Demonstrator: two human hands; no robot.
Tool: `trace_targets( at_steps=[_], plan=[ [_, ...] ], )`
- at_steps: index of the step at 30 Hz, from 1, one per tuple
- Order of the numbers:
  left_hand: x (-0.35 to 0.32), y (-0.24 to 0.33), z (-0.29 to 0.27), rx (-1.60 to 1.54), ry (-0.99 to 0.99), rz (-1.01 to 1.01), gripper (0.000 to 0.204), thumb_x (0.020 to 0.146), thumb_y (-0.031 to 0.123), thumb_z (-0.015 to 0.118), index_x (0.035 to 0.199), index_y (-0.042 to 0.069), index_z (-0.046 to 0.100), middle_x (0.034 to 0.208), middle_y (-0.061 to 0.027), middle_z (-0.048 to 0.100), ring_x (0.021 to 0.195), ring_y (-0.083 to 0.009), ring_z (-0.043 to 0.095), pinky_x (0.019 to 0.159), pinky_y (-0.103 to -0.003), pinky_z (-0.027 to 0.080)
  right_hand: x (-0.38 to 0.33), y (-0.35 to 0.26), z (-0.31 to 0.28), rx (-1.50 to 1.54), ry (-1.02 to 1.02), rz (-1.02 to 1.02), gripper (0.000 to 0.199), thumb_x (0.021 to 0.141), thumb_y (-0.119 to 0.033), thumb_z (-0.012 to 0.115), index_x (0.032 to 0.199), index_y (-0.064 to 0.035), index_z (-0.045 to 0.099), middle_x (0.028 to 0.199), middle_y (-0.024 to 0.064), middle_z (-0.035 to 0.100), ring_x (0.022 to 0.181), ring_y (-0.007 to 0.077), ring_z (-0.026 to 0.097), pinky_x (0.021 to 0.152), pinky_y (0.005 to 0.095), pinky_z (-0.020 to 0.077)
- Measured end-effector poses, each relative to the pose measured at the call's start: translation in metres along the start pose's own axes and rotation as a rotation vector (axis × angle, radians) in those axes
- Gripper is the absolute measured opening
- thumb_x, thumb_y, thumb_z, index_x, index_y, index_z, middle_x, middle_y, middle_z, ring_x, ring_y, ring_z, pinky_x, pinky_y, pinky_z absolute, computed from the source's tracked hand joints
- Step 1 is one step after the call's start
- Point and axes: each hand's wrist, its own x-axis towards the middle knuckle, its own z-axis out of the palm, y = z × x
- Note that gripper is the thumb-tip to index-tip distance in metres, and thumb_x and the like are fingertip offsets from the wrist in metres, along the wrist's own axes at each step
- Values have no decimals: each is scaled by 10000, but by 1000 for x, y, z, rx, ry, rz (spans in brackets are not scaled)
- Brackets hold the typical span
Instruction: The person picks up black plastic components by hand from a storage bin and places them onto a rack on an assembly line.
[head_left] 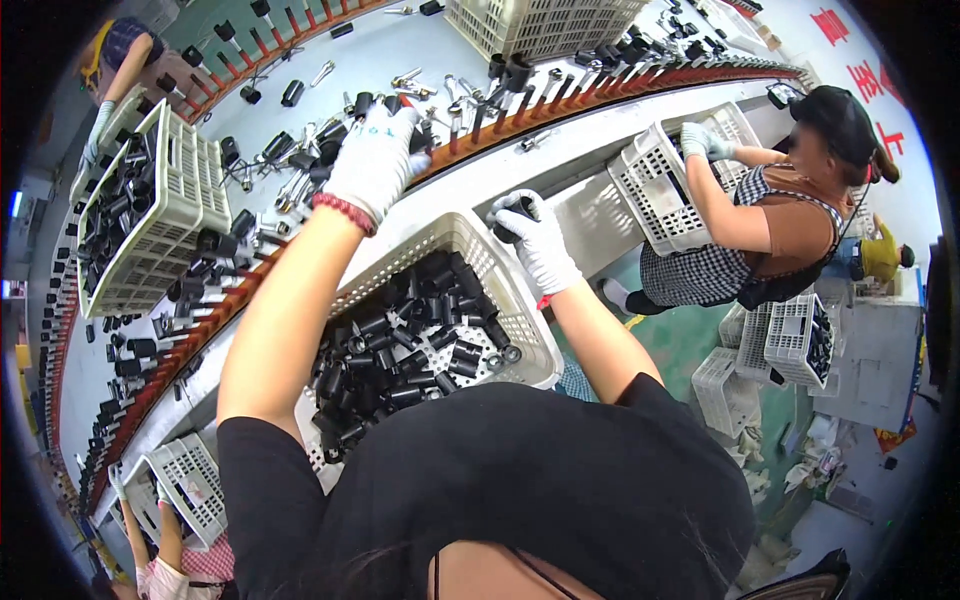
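Observation:
My left hand [372,165], in a white knitted glove, stretches over the red-brown rail [465,147] among black cylindrical parts and metal pieces. Its fingers curl downward; black shows at their tips, but what they hold is hidden. Above the far right corner of a cream plastic crate [543,335], my right hand [540,243], also gloved, is closed around a short black cylindrical part [512,218]. Many loose black cylindrical parts [405,345] fill the crate in front of me, some showing metal ends.
A second crate [190,190] of black parts stands on the table at the left. Another crate [540,30] sits at the back. Upright pegs line the rail. At the right, a co-worker [770,200] handles a tilted crate [655,190]; stacked crates [760,340] stand behind.

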Motion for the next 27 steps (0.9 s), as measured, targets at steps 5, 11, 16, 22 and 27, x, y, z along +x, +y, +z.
trace_targets(
  at_steps=[5, 11, 16, 22, 27],
  plan=[
    [37, -26, -10, 395, -424, -45, 295, 825, 153, 565, 1113, 91, 587, 1070, -170, 598, 944, -325, 619, 794, -414, 509, 61, -34, 1, -139, 303, -349, 179, 812, -63, 656, 964, -56, 561, 893, 46, 611, 814, 118, 566, 722, 260, 458],
    [31, -74, -14, 422, -726, -123, 396, 640, 213, 786, 1009, 117, 677, 924, -159, 664, 901, -329, 632, 793, -393, 500, 158, -64, 14, -99, 331, -522, 181, 805, -91, 679, 952, -39, 587, 910, 38, 616, 798, 109, 556, 731, 248, 450],
    [13, -78, -20, 481, -774, -70, 294, 669, 114, 706, 958, 69, 671, 904, -185, 663, 846, -320, 652, 754, -397, 526, 220, -33, 19, -225, 216, -557, 249, 704, -90, 701, 894, -21, 556, 798, 31, 602, 709, 118, 546, 663, 266, 473],
    [-15, -112, -26, 418, -638, -40, 189, 702, 173, 689, 767, -4, 678, 789, -218, 653, 762, -341, 656, 701, -404, 525, 197, -51, 50, -804, 106, -584, 355, 730, -180, 708, 987, 25, 573, 837, 93, 652, 739, 174, 611, 687, 300, 499],
    [-40, -140, -21, 576, -784, -274, 289, 675, 153, 666, 937, 34, 697, 975, -176, 667, 897, -302, 653, 781, -376, 527, 160, -34, 102, -925, 35, -560, 392, 718, -235, 696, 1010, 6, 596, 945, 219, 629, 879, 349, 589, 780, 414, 463]
  ],
)
